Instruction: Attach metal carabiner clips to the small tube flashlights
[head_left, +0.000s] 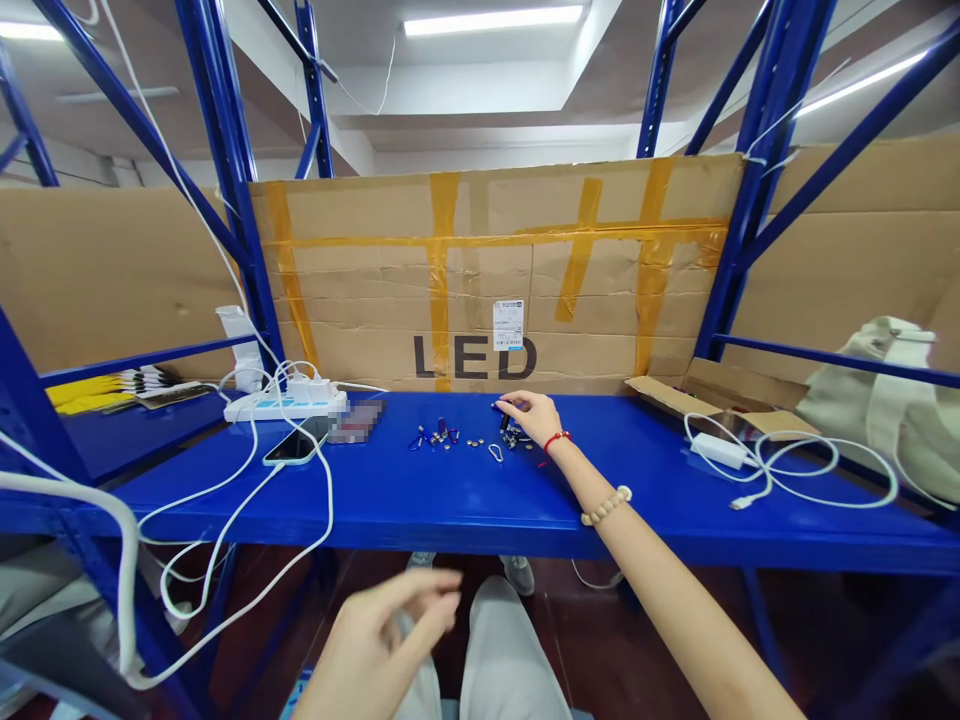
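Note:
My right hand [531, 414] reaches across the blue shelf [465, 490] to a scatter of small metal parts [469, 438] near the cardboard back. Its fingers pinch together over the dark pieces at the right end of the scatter; what they grip is too small to name. A red string and a bead bracelet circle that wrist. My left hand [382, 635] hovers low over my lap, below the shelf's front edge, blurred, fingers curled toward each other with nothing visible in them.
A phone [294, 444] lies left of the parts, with a white power strip [289, 402] and loose white cables behind it. An open cardboard box [720, 395], a white charger [718, 449] with cable and a cloth bag [892, 400] sit at the right. Taped cardboard marked LED forms the back wall.

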